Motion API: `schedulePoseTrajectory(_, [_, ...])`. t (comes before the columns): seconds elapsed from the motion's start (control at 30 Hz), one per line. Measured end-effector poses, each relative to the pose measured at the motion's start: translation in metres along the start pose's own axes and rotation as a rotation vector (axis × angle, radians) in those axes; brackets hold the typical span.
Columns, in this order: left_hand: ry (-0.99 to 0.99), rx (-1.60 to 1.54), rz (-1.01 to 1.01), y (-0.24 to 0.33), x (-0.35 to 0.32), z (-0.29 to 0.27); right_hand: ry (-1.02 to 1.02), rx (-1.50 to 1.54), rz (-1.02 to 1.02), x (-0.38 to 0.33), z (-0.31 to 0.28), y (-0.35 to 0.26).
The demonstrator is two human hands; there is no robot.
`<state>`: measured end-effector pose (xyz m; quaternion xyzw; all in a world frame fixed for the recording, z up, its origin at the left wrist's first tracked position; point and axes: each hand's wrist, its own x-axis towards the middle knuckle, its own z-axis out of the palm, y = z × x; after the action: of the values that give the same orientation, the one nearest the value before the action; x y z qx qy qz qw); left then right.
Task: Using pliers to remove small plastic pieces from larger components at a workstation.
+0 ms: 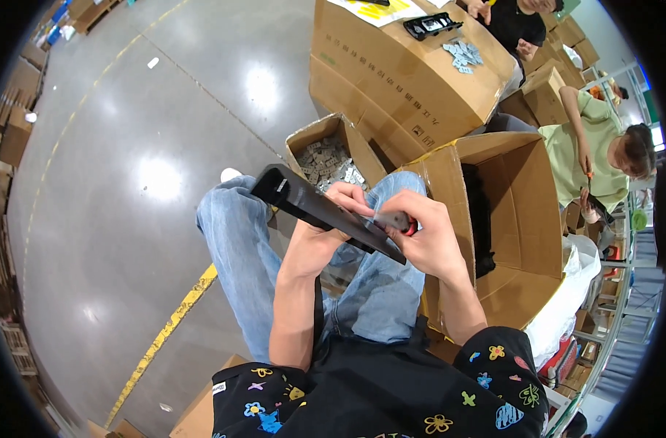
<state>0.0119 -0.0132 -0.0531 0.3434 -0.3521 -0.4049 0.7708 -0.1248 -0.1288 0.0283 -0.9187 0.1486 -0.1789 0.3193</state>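
A long black plastic part (304,201) lies across my lap, pointing up and to the left. My left hand (326,226) wraps around its middle from below, fingers curled over its top edge. My right hand (424,237) grips a small tool with a grey and red handle (397,221) and presses it against the part's near end. Both hands sit above my knees in blue jeans.
A small open carton of little grey pieces (326,157) stands on the floor ahead. A large open carton (508,219) with black parts stands at my right. A big closed box (406,66) carries a black part and grey pieces. Two people work at the right.
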Motion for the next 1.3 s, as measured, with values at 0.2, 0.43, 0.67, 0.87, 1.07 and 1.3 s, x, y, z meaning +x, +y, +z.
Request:
schedulePoseTrajectory(0.2, [0.117, -0.338, -0.019, 0.018, -0.001, -0.005, 0.133, 0.527, 0.566, -0.008, 0.0, 0.005])
schedulePoseTrajectory(0.43, [0.578, -0.154, -0.047, 0.021, -0.001, -0.01, 0.168, 1.377, 0.495, -0.034, 0.004, -0.006])
schedulePoseTrajectory(0.67, [0.829, 0.288, 0.004, 0.022, 0.001, -0.006, 0.021, 1.809, 0.757, -0.038, 0.021, -0.014])
schedulePoseTrajectory(0.87, [0.819, 0.507, 0.088, 0.034, 0.0, 0.006, -0.14, 1.371, 0.532, -0.048, 0.018, -0.046])
schedulePoseTrajectory(1.07, [0.79, 0.549, 0.073, 0.044, -0.007, 0.015, -0.389, 1.249, 0.369, -0.049, 0.034, -0.04])
schedulePoseTrajectory(1.3, [0.777, 0.649, 0.139, 0.053, -0.006, 0.026, -0.386, 1.06, 0.268, -0.046, 0.048, -0.04])
